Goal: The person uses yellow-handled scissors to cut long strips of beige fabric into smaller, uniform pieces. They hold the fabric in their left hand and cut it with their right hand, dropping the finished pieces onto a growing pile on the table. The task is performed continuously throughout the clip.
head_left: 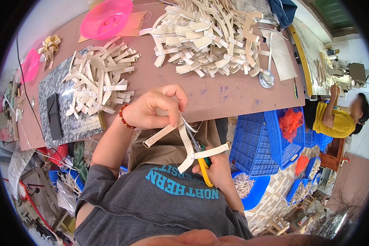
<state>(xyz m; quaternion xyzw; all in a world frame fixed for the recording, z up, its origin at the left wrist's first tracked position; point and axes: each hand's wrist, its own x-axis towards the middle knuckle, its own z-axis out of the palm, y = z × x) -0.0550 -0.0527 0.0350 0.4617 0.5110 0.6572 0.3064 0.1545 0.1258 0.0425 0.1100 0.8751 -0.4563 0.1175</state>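
Between the fingertips of my left hand, closed in a pinch, hangs a beige branching fabric strap with small metal rings on its ends. My right hand is wrapped round yellow-handled scissors, whose blades point up along the strap toward my left fingers. Green shows on the scissors' grip too. The strap hangs in front of my body, just off the table's near edge. Whether the blades touch thread or fabric is too small to tell. A red beaded bracelet circles my left wrist.
On the brown table lie a large heap of straps and a smaller pile on a marble-patterned slab, beside a phone. A pink bowl stands behind. Blue crates are right; a person in yellow sits beyond.
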